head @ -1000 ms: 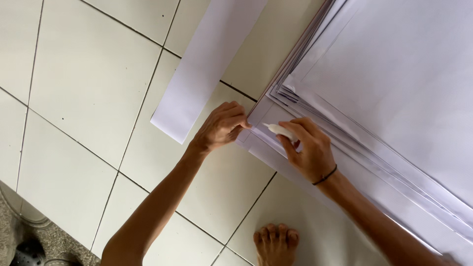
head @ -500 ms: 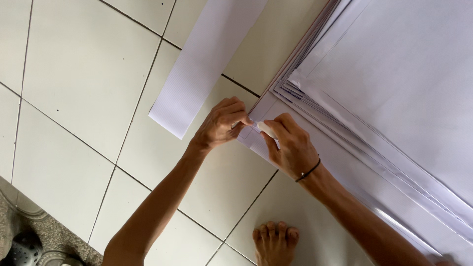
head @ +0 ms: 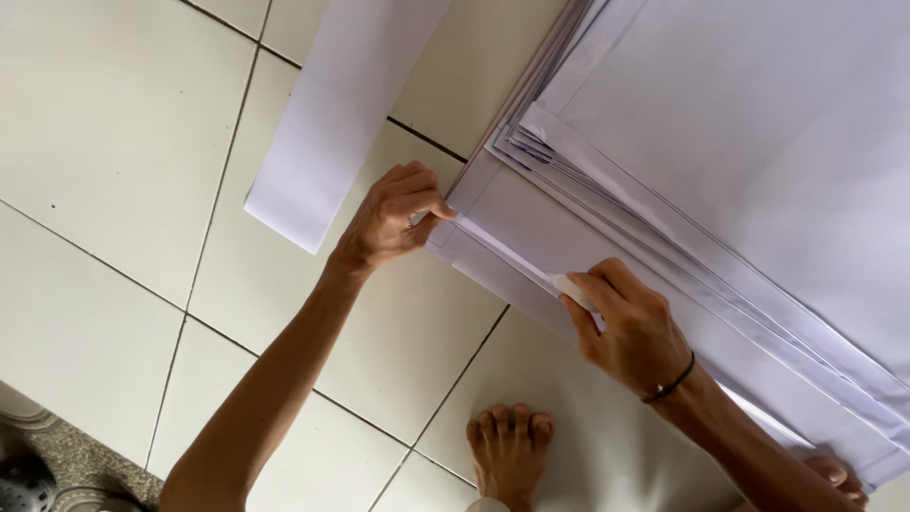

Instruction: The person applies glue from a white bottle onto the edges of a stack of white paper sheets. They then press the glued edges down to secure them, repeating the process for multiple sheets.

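You are creasing the folded edge of the top sheet (head: 512, 242) in the paper stack (head: 739, 171) on the floor: your left hand (head: 393, 218) is pinching its corner, your right hand (head: 630, 327) is gripping a small white tool (head: 572, 287). Next calls for steady, even pressure along the fold.

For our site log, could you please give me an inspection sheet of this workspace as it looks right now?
Surface: pale tiled floor with dark joints; a grey speckled strip at the lower left.
Job's things: a stack of large white sheets, edges fanned; a small white piece pressed on the folded edge.
Clutter: a separate long white paper strip lies on the tiles.
Grips: left hand pinches the corner of the stack; right hand, with a dark wristband, holds the white piece.
Cables: nothing seen.
Surroundings: a bare foot on the tiles; a dark shoe at the lower left corner.
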